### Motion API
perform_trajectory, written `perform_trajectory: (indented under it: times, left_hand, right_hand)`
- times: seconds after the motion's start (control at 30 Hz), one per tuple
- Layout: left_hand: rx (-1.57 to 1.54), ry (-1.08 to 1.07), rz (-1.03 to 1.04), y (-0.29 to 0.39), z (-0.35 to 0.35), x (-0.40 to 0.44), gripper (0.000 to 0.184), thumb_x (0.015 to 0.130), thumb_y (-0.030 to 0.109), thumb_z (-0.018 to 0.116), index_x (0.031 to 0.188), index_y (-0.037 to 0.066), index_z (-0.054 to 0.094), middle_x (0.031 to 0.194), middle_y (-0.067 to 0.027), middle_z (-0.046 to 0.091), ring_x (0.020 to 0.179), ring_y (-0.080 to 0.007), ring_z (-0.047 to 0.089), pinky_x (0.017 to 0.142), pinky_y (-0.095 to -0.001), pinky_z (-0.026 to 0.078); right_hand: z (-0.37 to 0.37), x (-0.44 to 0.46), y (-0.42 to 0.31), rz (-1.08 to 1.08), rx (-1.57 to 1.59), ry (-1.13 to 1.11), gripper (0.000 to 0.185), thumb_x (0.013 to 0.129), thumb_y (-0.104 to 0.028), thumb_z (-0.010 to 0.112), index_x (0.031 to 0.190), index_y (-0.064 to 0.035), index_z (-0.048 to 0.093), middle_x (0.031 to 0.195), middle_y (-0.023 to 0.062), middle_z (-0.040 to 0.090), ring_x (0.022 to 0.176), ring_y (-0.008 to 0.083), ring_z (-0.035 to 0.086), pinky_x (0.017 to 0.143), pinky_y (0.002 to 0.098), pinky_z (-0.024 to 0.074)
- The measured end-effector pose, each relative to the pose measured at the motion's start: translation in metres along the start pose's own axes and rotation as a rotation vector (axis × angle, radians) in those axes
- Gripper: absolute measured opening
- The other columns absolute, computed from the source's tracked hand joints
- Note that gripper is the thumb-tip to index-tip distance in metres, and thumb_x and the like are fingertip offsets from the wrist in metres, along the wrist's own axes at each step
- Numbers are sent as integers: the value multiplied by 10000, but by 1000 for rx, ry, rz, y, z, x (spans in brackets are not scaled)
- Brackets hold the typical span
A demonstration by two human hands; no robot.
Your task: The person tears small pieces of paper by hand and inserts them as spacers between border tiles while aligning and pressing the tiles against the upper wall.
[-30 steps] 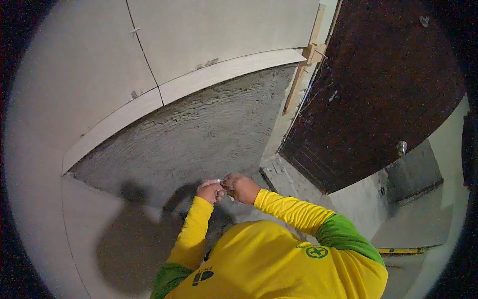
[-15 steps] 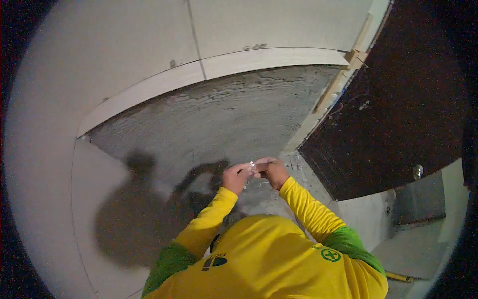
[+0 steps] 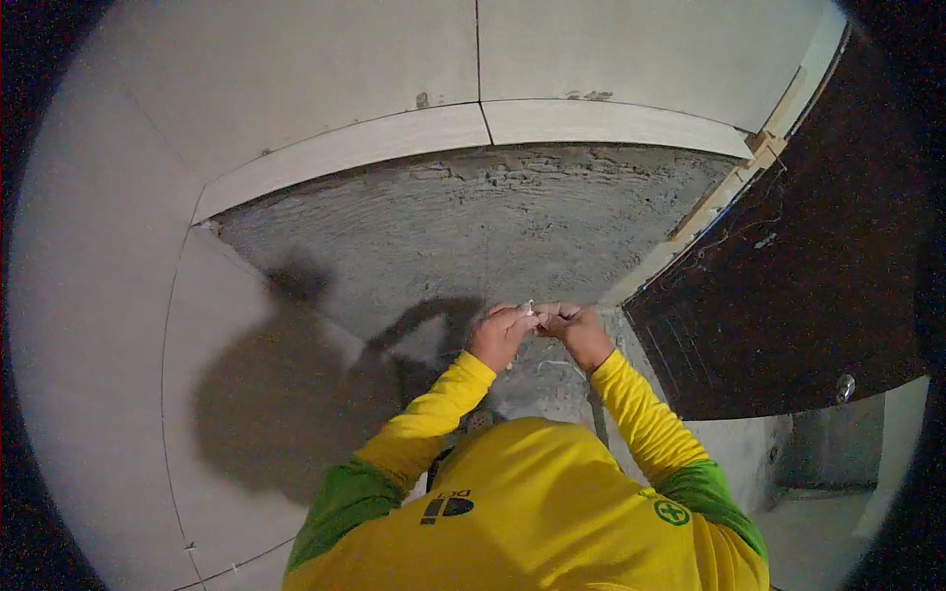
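My left hand (image 3: 500,337) and my right hand (image 3: 581,337) meet in front of my chest, fingertips pinched together around a small white tile spacer (image 3: 530,308). It is partly hidden by the fingers, so its exact shape is unclear. Below and beyond the hands is a rough grey mortar surface (image 3: 434,222). A row of pale strip tiles (image 3: 394,136) borders its far side. Thin white scraps (image 3: 562,365) lie on the grey ground just below my right hand.
Large pale tiles (image 3: 325,69) stand beyond the strip. On the right is a dark brown door panel (image 3: 788,256) with a round metal knob (image 3: 845,387), beside a wooden frame (image 3: 729,192). White cross-shaped spacers (image 3: 235,566) sit in joints at lower left.
The view has turned, so the wall and door sit further right and the hands appear slightly right and higher. Both hands still pinch the small white spacer.
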State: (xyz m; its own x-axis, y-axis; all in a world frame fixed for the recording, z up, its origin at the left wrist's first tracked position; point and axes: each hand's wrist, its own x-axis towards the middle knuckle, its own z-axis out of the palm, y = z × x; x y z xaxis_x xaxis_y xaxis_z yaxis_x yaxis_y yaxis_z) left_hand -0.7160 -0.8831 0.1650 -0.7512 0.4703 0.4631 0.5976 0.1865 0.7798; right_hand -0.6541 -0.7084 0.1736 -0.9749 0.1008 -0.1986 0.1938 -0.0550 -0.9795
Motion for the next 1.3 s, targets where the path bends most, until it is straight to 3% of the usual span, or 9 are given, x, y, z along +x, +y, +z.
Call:
perform_trajectory:
  times: [0.27,0.5,0.73,0.8,0.87,1.0,1.17,1.23,1.3]
  left_hand:
    - [-149,38,-175,3,-14,9,165,868,163,650,951,22,667,835,-107,679,746,-215,635,703,-326,501]
    - [-144,48,-118,7,-27,21,249,837,163,698,970,35,531,837,-64,601,770,-149,591,686,-300,488]
    - [-305,-163,-282,13,-52,29,199,868,166,651,980,29,562,916,-110,639,852,-161,620,748,-318,502]
    - [-129,-83,-42,12,-56,31,205,882,167,633,1020,25,578,903,-113,662,817,-172,644,737,-313,514]
    - [-116,-52,-45,14,-59,38,219,883,146,626,1050,15,574,892,-109,668,801,-172,648,728,-304,515]
    - [-304,-40,-220,19,-68,53,243,886,119,632,1074,-10,550,837,-111,675,756,-177,662,695,-304,522]
    - [-310,135,-253,47,-79,81,273,849,133,682,1075,13,585,817,-106,672,739,-205,654,685,-332,518]
    - [319,391,120,65,-93,98,263,794,170,728,1017,63,640,868,-73,666,808,-254,623,734,-375,486]
    - [517,474,285,92,-110,125,272,757,195,746,992,91,657,901,-55,658,853,-265,598,771,-388,454]
  right_hand:
    - [24,-8,-29,-135,-413,84,231,860,-179,678,1010,-4,682,885,58,696,757,129,621,707,282,506]
    - [38,-1,-33,-217,-35,67,209,855,-144,702,993,12,683,829,44,663,742,113,597,683,266,493]
    - [41,-3,-41,-115,-180,107,228,857,-141,696,1025,13,682,856,59,683,762,127,615,694,267,497]
    - [46,-5,-45,-126,-204,143,234,852,-151,702,1024,7,687,860,62,689,771,130,624,701,266,498]
    - [57,-10,-63,-220,-417,250,296,857,-269,684,1028,-28,700,884,101,704,763,138,645,698,289,504]
    - [52,5,-74,-365,-459,217,301,859,-279,675,1037,-37,702,847,86,705,737,130,641,690,283,504]
    - [41,34,-102,-381,-153,158,271,858,-264,674,1011,-45,717,804,73,699,714,108,630,680,261,501]
    - [32,49,-118,-418,-109,160,263,856,-258,675,1005,-46,719,811,73,701,716,106,633,679,258,500]
    - [29,60,-131,-445,-57,165,254,855,-252,676,999,-47,722,818,73,703,718,104,636,678,254,500]
